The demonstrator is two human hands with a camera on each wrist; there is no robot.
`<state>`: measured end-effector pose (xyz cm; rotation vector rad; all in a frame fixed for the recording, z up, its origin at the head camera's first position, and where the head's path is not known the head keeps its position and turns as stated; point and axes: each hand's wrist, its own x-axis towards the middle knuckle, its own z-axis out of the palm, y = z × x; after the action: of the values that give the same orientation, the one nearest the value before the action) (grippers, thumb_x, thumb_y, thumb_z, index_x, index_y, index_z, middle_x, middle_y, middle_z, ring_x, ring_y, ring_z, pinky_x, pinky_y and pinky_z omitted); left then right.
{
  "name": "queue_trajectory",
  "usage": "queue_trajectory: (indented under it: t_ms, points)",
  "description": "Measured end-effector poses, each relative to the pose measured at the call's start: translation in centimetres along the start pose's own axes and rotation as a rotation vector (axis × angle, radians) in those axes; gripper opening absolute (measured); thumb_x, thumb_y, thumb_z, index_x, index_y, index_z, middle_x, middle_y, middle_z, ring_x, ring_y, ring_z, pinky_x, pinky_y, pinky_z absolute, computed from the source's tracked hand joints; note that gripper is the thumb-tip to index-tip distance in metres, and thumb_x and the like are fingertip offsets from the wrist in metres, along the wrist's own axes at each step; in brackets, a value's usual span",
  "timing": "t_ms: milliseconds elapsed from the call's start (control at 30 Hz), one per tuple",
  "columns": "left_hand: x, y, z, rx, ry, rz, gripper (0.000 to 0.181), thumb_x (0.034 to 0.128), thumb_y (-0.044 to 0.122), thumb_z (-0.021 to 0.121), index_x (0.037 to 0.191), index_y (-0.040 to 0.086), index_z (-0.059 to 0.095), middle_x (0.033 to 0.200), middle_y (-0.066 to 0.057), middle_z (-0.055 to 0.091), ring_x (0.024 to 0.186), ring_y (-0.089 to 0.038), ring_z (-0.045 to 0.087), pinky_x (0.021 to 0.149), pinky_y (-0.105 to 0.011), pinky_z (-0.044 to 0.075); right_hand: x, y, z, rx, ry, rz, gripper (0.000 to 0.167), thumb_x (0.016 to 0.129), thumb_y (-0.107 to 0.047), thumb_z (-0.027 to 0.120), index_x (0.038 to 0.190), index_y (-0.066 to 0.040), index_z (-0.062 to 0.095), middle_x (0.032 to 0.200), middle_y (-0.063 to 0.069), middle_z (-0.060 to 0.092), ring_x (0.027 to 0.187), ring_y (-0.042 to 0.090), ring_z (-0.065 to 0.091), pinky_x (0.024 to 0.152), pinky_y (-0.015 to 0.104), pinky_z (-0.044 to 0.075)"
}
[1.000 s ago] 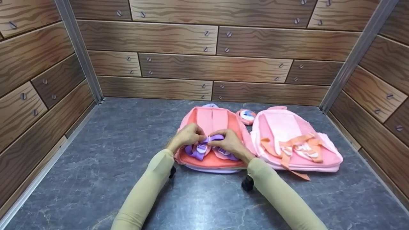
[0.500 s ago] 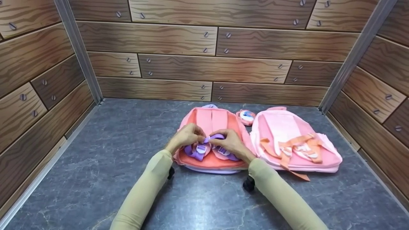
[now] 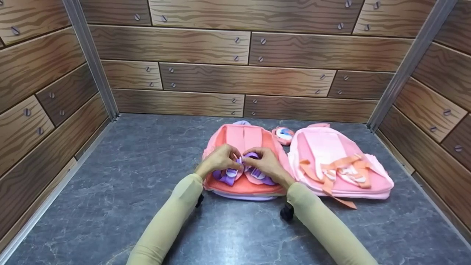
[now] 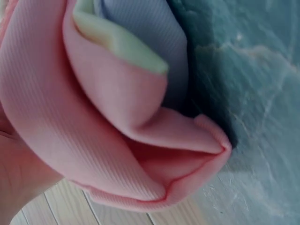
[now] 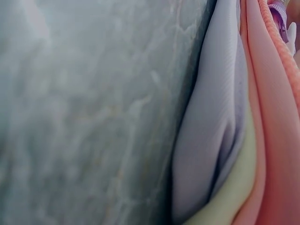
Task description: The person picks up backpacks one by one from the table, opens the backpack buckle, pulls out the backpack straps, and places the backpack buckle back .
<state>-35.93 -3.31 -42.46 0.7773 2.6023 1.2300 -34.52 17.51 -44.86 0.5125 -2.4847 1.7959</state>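
Note:
A coral-pink backpack (image 3: 254,134) with a lilac underside lies with its shoulder straps facing up. Over its lower half my left hand (image 3: 220,159) pinches a purple strap (image 3: 251,156) beside a small white piece. My right hand (image 3: 268,163) holds the same strap from the other side, thumb and fingers pinched on it. Below the hands sit white buckles (image 3: 231,172) on purple webbing. In the left wrist view the backpack's pink side pocket (image 4: 122,93) fills much of the picture, hiding my fingers. The right wrist view mainly has the bag's lilac side (image 5: 211,108).
A light pink backpack (image 3: 320,141) with orange straps (image 3: 329,180) lies to the right, against the first. Between their tops is a small round pink pouch (image 3: 284,135) with a blue and white picture. Wood-patterned walls (image 3: 206,79) enclose the dark marbled table (image 3: 158,147).
My left hand has shifted slightly right, closer to my right hand. The purple strap between them has bunched into a tighter, more upright loop. Both backpacks stay in place.

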Motion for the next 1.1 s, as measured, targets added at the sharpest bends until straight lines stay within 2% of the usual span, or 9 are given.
queue_trajectory:
  t_ms: [233,633,700,867,1000,1100]
  points:
    - [0.1,0.1,0.2,0.016,0.033,-0.029,0.022,0.0834,0.01,0.089,0.101,0.001,0.078,0.078,0.003,0.069,0.065,-0.006,0.056,0.058,-0.02,0.045,0.1,0.0,-0.4,0.088,-0.008,0.009,0.026,0.097,-0.004,0.074,0.117,0.012,0.07,0.097,0.001,0.074,0.083,0.006,0.064,0.076,0.02,0.053]
    - [0.2,-0.1,0.2,0.025,0.04,-0.041,0.022,0.0822,0.009,0.088,0.1,0.0,0.077,0.078,0.004,0.063,0.071,-0.009,0.057,0.063,-0.022,0.046,0.1,0.1,-1.5,0.177,0.041,0.054,0.026,0.099,-0.004,0.071,0.12,0.011,0.066,0.098,0.006,0.076,0.087,0.01,0.069,0.074,0.023,0.058]
    - [0.2,-0.1,0.2,0.018,0.037,-0.034,0.022,0.0824,0.008,0.088,0.099,0.0,0.077,0.077,0.004,0.063,0.071,-0.009,0.056,0.064,-0.021,0.046,0.2,0.2,-1.7,0.184,0.046,0.057,0.027,0.1,-0.003,0.07,0.123,0.011,0.065,0.097,0.01,0.076,0.088,0.011,0.069,0.074,0.023,0.058]
    - [0.1,-0.1,0.2,-0.001,0.031,-0.016,0.02,0.0828,0.007,0.087,0.098,0.0,0.076,0.074,0.005,0.061,0.067,-0.007,0.055,0.06,-0.02,0.045,0.4,0.4,-2.1,0.146,0.053,0.07,0.033,0.105,-0.008,0.064,0.134,0.009,0.063,0.113,0.024,0.073,0.091,0.016,0.069,0.073,0.026,0.06]
    - [0.1,0.0,0.1,-0.005,0.035,-0.019,0.022,0.0828,0.008,0.088,0.099,0.0,0.076,0.075,0.005,0.061,0.067,-0.007,0.055,0.06,-0.02,0.045,0.5,0.3,-2.1,0.099,0.073,0.08,0.034,0.11,-0.013,0.056,0.136,0.009,0.064,0.121,0.024,0.071,0.094,0.017,0.068,0.075,0.026,0.059]
    - [0.0,0.0,0.1,-0.007,0.04,-0.027,0.022,0.0829,0.008,0.088,0.1,0.0,0.076,0.076,0.004,0.062,0.068,-0.008,0.056,0.061,-0.02,0.045,0.5,0.1,-2.1,0.098,0.11,0.092,0.033,0.112,-0.012,0.053,0.132,0.012,0.065,0.117,0.023,0.071,0.086,0.017,0.065,0.069,0.026,0.057]
